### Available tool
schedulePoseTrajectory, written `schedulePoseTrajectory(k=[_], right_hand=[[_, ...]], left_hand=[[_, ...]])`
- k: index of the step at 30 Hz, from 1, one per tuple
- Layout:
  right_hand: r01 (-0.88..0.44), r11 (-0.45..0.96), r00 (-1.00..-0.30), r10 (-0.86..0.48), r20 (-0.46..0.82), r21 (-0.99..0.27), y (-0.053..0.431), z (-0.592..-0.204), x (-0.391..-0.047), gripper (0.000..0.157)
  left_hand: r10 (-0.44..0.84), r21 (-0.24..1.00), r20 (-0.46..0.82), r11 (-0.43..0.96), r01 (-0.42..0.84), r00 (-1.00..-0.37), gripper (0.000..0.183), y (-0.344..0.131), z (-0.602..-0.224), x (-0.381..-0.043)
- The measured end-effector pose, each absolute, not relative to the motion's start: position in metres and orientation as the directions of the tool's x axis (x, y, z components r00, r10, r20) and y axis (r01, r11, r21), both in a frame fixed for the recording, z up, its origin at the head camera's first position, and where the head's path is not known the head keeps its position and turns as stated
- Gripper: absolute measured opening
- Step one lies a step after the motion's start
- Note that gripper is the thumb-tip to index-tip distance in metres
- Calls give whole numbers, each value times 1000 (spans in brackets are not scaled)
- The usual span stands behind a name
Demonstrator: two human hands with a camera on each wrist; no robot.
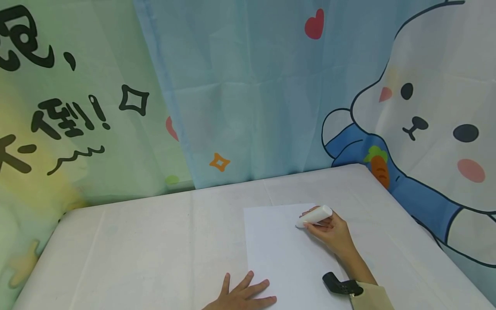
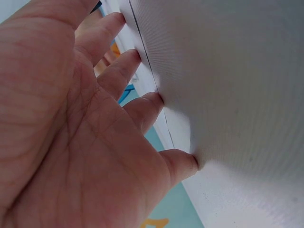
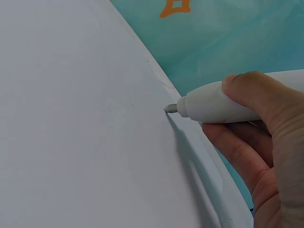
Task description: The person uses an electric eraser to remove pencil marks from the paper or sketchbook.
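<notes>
A sheet of white paper (image 1: 283, 254) lies on the white-covered table. Over its upper right part, my right hand (image 1: 332, 234) grips a thick white pen (image 1: 319, 214) between thumb and fingers. In the right wrist view, the pen (image 3: 209, 102) is tilted, its narrow grey metal tip right at the paper's surface (image 3: 85, 118). My left hand (image 1: 242, 298) has its fingers spread, reaching across the sheet's lower left edge. From the left wrist view, the fingertips of that hand (image 2: 95, 128) rest on the white surface, and a thin paper edge runs beside them.
The white table cover (image 1: 147, 245) stretches away on both sides of the paper. Behind it hangs a blue and green printed curtain (image 1: 248, 86) with a cartoon animal at right. A black wrist-worn device (image 1: 341, 285) sits by the light sleeve (image 1: 372, 297).
</notes>
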State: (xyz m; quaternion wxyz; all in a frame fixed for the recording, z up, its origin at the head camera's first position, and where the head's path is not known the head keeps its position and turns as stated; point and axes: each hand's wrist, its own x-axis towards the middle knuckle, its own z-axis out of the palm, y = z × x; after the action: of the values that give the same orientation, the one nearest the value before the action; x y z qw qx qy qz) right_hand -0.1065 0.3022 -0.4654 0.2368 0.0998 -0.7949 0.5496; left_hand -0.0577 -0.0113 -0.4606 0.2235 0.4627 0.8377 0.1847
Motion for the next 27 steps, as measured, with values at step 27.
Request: schedulePoseTrajectory(k=[27], right_hand=[[-433,369,-866,83,493,-822,300,-465,-107,41]], left_hand=[[848,521,-226,521,677,-479,59,-12,-465,-57]])
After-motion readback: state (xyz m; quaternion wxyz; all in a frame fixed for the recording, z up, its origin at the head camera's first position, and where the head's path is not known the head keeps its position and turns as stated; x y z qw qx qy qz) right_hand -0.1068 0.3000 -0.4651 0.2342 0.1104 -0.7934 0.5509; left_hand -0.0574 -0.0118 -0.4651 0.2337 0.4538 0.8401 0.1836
